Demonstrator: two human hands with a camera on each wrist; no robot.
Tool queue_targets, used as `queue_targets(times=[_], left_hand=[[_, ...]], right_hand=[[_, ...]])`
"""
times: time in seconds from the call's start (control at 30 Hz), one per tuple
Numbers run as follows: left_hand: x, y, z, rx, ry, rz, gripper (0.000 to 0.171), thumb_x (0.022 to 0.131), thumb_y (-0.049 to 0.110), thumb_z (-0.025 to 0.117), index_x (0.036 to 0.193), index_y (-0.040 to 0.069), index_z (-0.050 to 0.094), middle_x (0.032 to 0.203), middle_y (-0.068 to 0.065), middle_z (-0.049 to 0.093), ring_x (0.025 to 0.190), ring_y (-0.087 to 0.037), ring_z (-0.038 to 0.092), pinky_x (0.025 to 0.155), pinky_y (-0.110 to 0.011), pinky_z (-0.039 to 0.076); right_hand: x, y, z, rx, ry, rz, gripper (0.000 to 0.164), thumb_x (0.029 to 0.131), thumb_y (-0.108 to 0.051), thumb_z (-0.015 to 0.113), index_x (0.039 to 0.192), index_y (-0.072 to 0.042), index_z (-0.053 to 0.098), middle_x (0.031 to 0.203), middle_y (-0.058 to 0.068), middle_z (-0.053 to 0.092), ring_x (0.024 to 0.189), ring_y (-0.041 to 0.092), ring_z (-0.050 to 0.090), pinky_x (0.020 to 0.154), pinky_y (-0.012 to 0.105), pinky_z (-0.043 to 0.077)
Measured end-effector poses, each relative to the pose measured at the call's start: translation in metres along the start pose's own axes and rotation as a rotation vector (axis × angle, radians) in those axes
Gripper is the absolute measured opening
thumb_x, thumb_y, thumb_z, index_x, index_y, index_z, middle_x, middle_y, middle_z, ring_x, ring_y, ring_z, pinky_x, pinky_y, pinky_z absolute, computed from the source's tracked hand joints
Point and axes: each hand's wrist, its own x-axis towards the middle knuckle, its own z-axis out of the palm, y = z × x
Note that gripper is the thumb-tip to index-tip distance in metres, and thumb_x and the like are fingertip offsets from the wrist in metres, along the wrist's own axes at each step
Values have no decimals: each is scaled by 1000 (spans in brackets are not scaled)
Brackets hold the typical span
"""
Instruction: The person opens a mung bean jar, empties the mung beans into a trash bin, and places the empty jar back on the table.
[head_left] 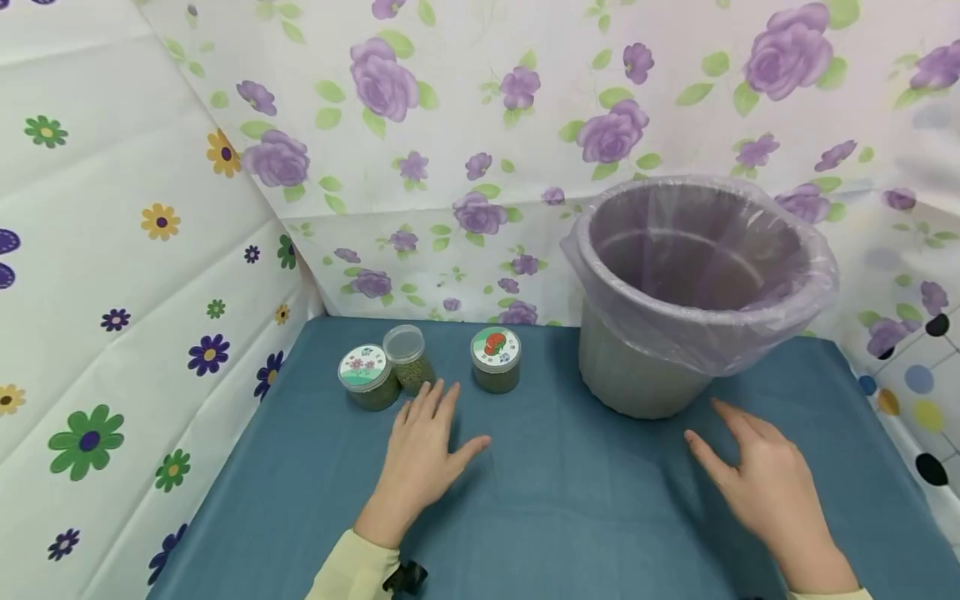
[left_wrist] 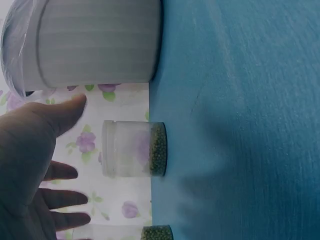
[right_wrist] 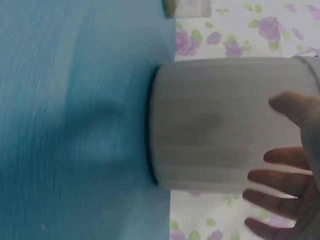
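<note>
My left hand (head_left: pixel 422 450) hovers over the blue cloth with its fingers spread, fingertips near a small clear jar of green beans (head_left: pixel 411 367). Beside that jar, on its left, stands a jar with a pink-flower lid (head_left: pixel 367 375). A third jar, its lid showing a red picture (head_left: pixel 496 357), is to the right of the fingertips. Both seen in the left wrist view hold a low layer of small green beans (left_wrist: pixel 158 150). My right hand (head_left: pixel 772 475), fingers extended and holding nothing, is in front of a grey bin (head_left: pixel 637 375) lined with a translucent purple bag (head_left: pixel 697 333).
Blue cloth (head_left: pixel 555 500) covers the table. A sheet with purple roses (head_left: pixel 480 212) hangs behind it, and a white sheet with coloured flowers (head_left: pixel 90 442) slopes down on the left. Dotted fabric (head_left: pixel 918 379) lies along the right edge.
</note>
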Motion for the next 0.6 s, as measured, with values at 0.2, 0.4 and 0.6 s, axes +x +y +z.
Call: queue_targets(times=[0.2,0.4,0.6], left_hand=[[1,4,-3,-17,63,49,60,83,56,60,129,16,57,130,-8,57,123,-27,51,100,-46,43],[-1,6,0,-31,73,46,55,83,51,63,125,15,60,123,-6,61,116,-25,56,96,-44,47],[2,5,1,-80,92,15,58,83,48,66,127,12,57,127,-9,58,118,-27,54,96,-45,47]], right_hand=[[0,-15,5,82,75,6,39,85,-49,62,101,-15,72,100,10,70,84,30,64,66,53,49],[-2,-21,16,97,46,-16,36,84,-50,63,97,-17,72,96,6,71,84,28,65,65,51,51],[-2,-28,22,136,43,-17,36,84,-51,62,98,-18,72,98,4,70,88,27,65,69,50,52]])
